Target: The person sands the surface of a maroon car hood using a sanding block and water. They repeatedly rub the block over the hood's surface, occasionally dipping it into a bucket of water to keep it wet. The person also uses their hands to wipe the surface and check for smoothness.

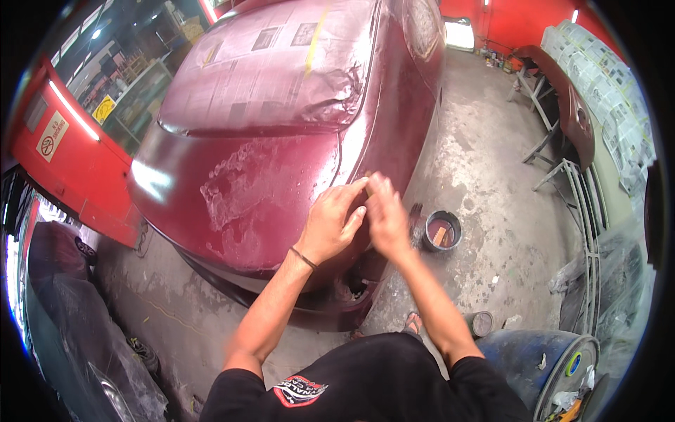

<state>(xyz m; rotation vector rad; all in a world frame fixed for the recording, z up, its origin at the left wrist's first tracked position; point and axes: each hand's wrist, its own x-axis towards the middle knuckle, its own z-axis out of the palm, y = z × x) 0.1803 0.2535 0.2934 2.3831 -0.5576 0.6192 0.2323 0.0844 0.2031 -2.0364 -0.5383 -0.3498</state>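
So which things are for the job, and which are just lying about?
Probably for the job:
left hand and right hand
maroon car
dark bucket, maybe

Probably just lying about:
blue barrel
maroon bumper on a stand

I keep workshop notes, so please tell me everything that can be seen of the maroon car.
The maroon car stands on concrete floor, one end toward the camera. Its paint shines in places; a whitish, wet-looking patch marks the near panel. Newspaper with maroon overspray and a yellow strip seems to mask a window beyond. A dark corner opening may be a lamp housing. The left hand and blurred right hand are over its near right side; contact cannot be told.
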